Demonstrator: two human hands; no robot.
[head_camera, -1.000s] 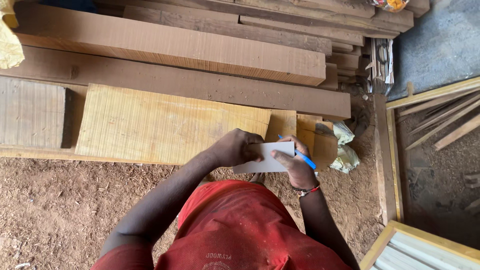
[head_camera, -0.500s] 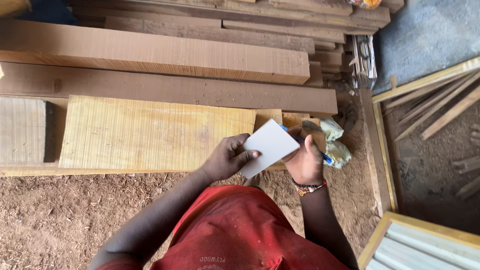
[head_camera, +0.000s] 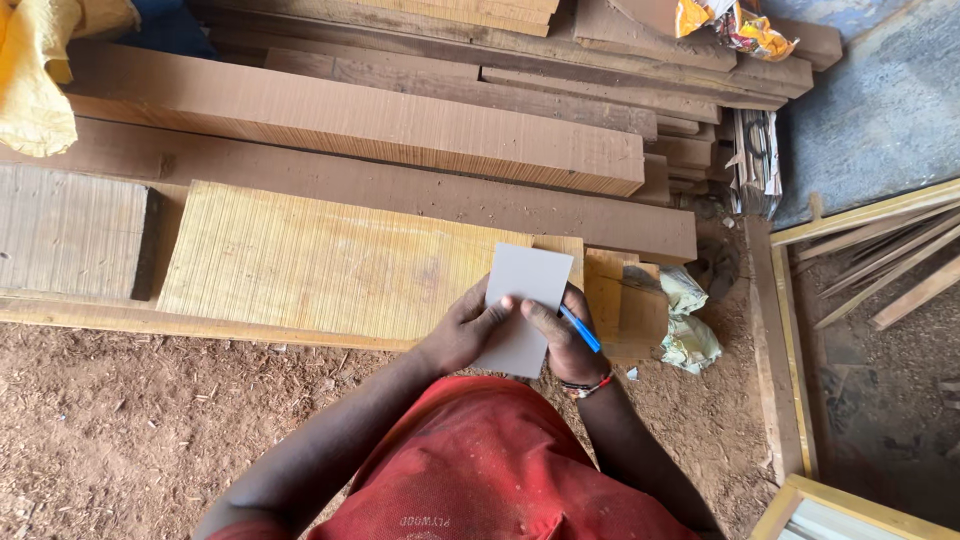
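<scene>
Grey card (head_camera: 522, 300) held upright between both hands, long axis 12 to 6 — left hand (head_camera: 462, 330) pinches its 9 o'clock edge; right hand (head_camera: 560, 340) grips the 3 o'clock edge, fingers also closed around a blue pen (head_camera: 580, 328), above the yellow plank (head_camera: 320, 265).

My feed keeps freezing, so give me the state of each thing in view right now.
Left hand: fingers gripping the card's left edge.
Right hand: on the card, also holding a pen.
Grey card: held up, flat, unfolded.
Blue pen: angled in the right hand.
Yellow plank: lying flat.
</scene>
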